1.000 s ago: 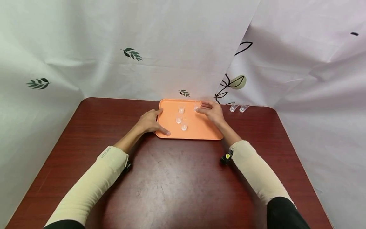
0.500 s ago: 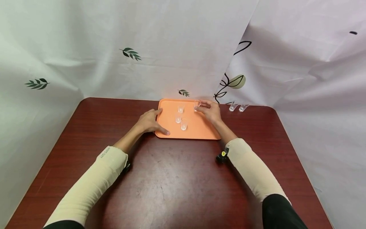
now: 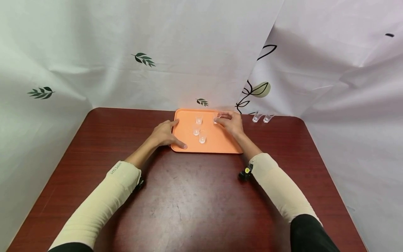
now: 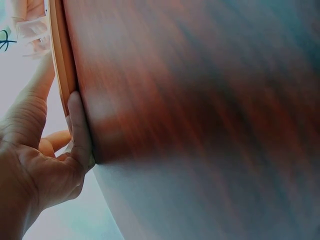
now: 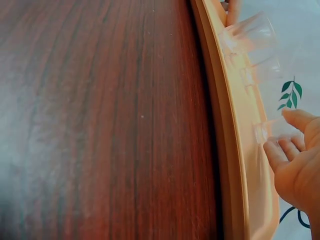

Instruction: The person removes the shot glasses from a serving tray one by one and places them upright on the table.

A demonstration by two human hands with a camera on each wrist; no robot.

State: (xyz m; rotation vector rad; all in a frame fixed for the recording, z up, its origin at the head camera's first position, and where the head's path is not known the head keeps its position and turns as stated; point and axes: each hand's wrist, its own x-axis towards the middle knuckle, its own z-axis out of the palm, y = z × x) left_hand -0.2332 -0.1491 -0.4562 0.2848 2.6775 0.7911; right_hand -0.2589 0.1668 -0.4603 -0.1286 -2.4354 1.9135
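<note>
My left hand [image 3: 164, 133] grips the left edge of the orange tray [image 3: 225, 141], thumb over the front corner. In the left wrist view, fingers [image 4: 78, 125] reach along the tray's underside. My right hand [image 3: 232, 123] pinches a small clear plastic cup [image 3: 216, 118] upright at the tray's back right. The right wrist view has this held cup [image 5: 272, 131] with its base right at the tray surface. Left of it, three more clear cups stand on the tray: a back one [image 3: 199, 120], a middle one [image 3: 196, 130] and a front one [image 3: 202, 137].
Two more clear cups, one [image 3: 256, 117] beside the other [image 3: 268, 118], stand near the back edge of the dark red wooden table [image 3: 195, 196], right of the tray. A white leaf-print cloth [image 3: 176, 77] hangs behind and at both sides.
My right forearm has shifted slightly left, and the cup in my right hand has come down a little. The left hand keeps its hold on the tray.
</note>
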